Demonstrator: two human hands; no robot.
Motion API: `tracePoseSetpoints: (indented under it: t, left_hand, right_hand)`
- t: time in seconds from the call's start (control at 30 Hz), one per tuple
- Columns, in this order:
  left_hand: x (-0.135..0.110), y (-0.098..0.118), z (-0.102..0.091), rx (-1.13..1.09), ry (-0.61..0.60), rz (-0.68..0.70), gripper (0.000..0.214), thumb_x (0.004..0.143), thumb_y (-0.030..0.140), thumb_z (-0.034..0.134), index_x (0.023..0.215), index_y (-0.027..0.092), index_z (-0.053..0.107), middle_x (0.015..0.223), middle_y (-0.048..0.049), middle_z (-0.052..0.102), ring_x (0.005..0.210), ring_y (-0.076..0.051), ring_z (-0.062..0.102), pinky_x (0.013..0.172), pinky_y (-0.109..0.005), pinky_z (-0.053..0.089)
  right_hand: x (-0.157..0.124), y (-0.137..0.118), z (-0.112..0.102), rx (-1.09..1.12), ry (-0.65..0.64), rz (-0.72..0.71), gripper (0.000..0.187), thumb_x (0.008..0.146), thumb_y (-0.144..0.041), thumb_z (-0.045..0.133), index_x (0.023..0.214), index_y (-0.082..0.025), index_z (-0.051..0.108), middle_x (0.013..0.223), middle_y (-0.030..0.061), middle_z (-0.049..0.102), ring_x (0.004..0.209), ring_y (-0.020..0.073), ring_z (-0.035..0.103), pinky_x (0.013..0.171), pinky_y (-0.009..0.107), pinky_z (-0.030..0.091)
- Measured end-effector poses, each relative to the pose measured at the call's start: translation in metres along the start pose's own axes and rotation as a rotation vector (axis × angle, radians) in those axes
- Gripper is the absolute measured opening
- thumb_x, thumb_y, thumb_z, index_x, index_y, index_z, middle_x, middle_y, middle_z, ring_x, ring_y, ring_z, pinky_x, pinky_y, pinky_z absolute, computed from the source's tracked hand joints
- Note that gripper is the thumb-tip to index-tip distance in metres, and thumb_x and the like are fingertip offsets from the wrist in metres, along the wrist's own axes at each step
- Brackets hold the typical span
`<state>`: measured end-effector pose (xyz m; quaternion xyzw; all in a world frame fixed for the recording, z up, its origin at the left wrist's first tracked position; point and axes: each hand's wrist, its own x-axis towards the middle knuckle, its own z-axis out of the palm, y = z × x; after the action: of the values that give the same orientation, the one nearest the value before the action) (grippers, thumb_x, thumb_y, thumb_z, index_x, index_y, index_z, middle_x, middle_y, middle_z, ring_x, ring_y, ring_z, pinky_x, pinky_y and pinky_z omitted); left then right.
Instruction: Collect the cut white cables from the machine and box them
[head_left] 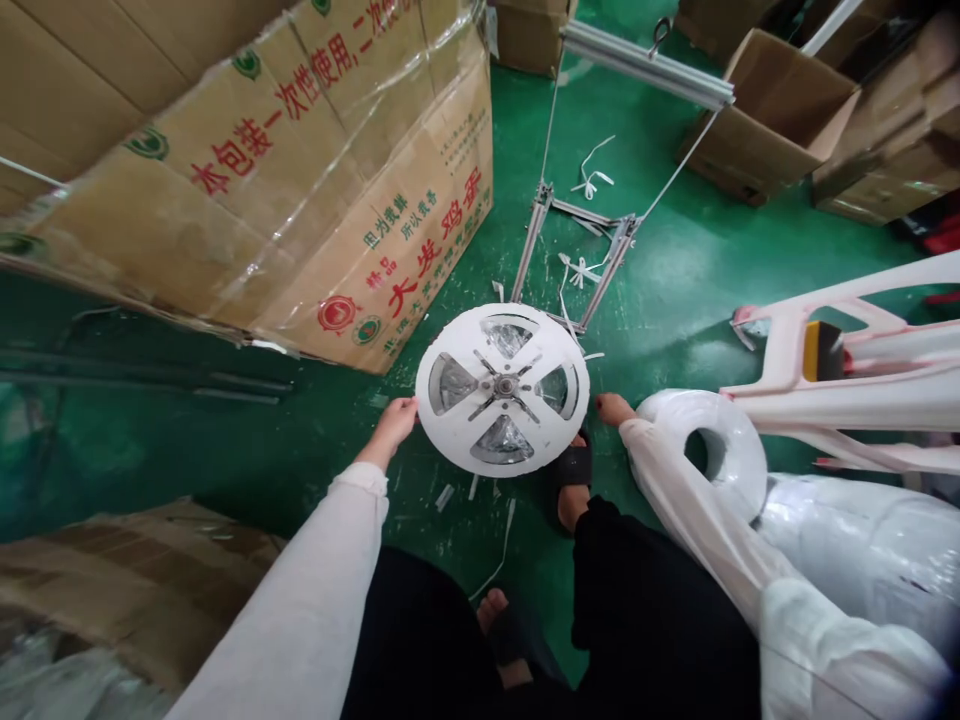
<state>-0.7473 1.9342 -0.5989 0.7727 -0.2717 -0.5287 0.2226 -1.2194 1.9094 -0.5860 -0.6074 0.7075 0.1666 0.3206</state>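
While pinching the white reel (504,410) near the metal frame (530,243) by its left edge with the left hand (394,426), ideally keeping it level and holding the right hand (615,409) (cannot tell its finger pose) just off the opposite edge.

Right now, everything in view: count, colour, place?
reel: 1, white, centre
metal frame: 1, silver, beyond reel
metal bar: 1, silver, top
rods: several, grey, left
cord scraps: several, white, green floor
cartons: several, brown, left, upper right
coil: 1, white, right
wrapped bundle: 1, white, right
moulded parts: several, pinkish white, right
block: 1, yellow-black, right
slippers: 2, dark, lower centre
trousers: 1, black, bottom
sleeves: 2, white, both sides
left hand: 1, bare, reel's left rim
right hand: 1, bare, right of reel
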Motion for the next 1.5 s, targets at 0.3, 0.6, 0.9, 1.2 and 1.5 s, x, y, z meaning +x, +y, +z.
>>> tracePoseSetpoints:
  t: [0.3,0.6,0.9,1.2,1.5]
  left_hand:
    - [0.002,0.021,0.026,-0.373,-0.099,-0.093,0.036,0.084,0.05,0.062,0.081,0.014,0.057,0.062,-0.0014,0.059,0.059,-0.016,0.061,0.063,-0.029,0.051]
    - [-0.01,0.032,0.033,-0.536,-0.069,-0.074,0.041,0.086,0.055,0.062,0.073,0.017,0.051,0.053,0.0039,0.048,0.045,-0.011,0.047,0.053,-0.027,0.046]
    - [-0.027,0.045,0.023,-0.572,-0.081,-0.022,0.04,0.088,0.053,0.061,0.072,0.018,0.051,0.052,0.0034,0.047,0.045,-0.011,0.044,0.052,-0.027,0.047]
    - [-0.031,0.049,0.024,-0.591,-0.035,-0.04,0.036,0.093,0.046,0.057,0.07,0.018,0.051,0.05,0.0046,0.045,0.04,-0.009,0.04,0.048,-0.025,0.045]
    - [-0.039,0.071,-0.014,-0.683,-0.053,-0.002,0.025,0.091,0.035,0.054,0.074,0.016,0.057,0.054,0.0019,0.052,0.043,-0.01,0.046,0.052,-0.027,0.048]
  right_hand:
    - [0.057,-0.045,-0.032,0.392,0.236,-0.003,0.044,0.102,-0.044,0.023,0.109,-0.016,0.056,0.098,0.0095,0.068,0.091,0.0189,0.064,0.078,0.028,0.053]
    - [0.052,-0.076,-0.039,1.023,0.18,0.015,0.034,0.091,-0.052,0.053,0.08,-0.02,0.048,0.056,-0.0039,0.054,0.04,0.008,0.045,0.038,0.019,0.035]
    - [0.027,-0.074,-0.051,1.005,0.252,-0.084,0.04,0.088,-0.061,0.051,0.08,-0.022,0.045,0.057,-0.0053,0.052,0.04,0.0081,0.042,0.036,0.02,0.034]
    - [0.027,-0.077,-0.046,1.012,0.248,-0.05,0.043,0.087,-0.064,0.052,0.081,-0.023,0.044,0.056,-0.0062,0.05,0.039,0.008,0.041,0.035,0.02,0.03]
    - [-0.008,-0.106,-0.135,1.117,0.151,-0.206,0.019,0.091,-0.039,0.059,0.092,-0.022,0.051,0.064,-0.0012,0.06,0.046,0.0121,0.053,0.041,0.023,0.044]
